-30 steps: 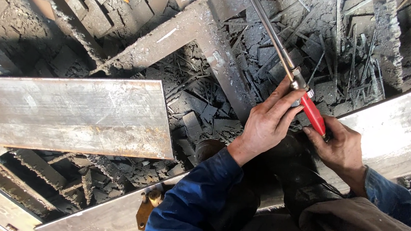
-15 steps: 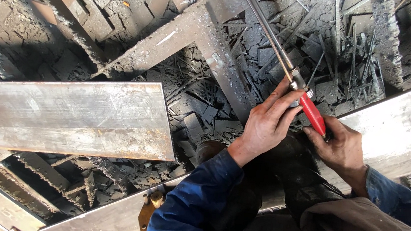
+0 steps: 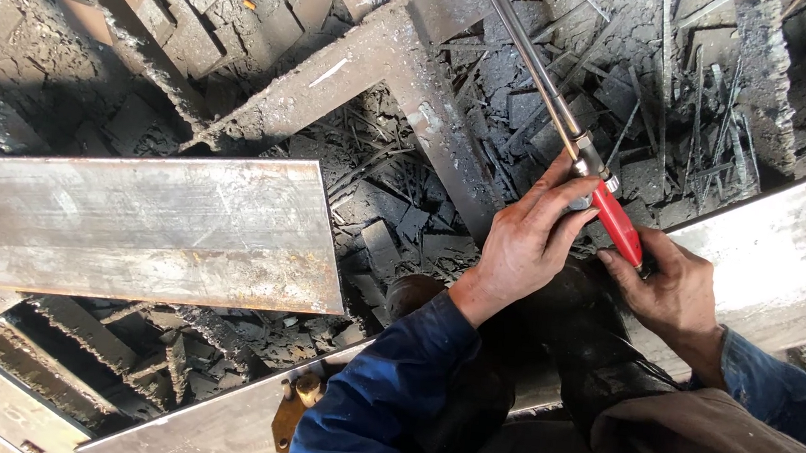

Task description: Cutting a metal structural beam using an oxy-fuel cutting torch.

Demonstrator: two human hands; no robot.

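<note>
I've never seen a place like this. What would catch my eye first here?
Probably the bright red handle of a long metal torch, right of centre, gripped by the left hand and right hand, both grimy. Next, the broad pale steel plate on the left, lying over dark heaps of scrap.

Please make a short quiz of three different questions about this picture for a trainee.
1. True or false: the left hand touches the metal tube of the torch.
2. The right hand holds the torch by its: A) red handle B) far tip C) hose
3. Fill in: a wide, flat steel ____ lies left of the hands.

Key: 1 true; 2 A; 3 plate.
</note>
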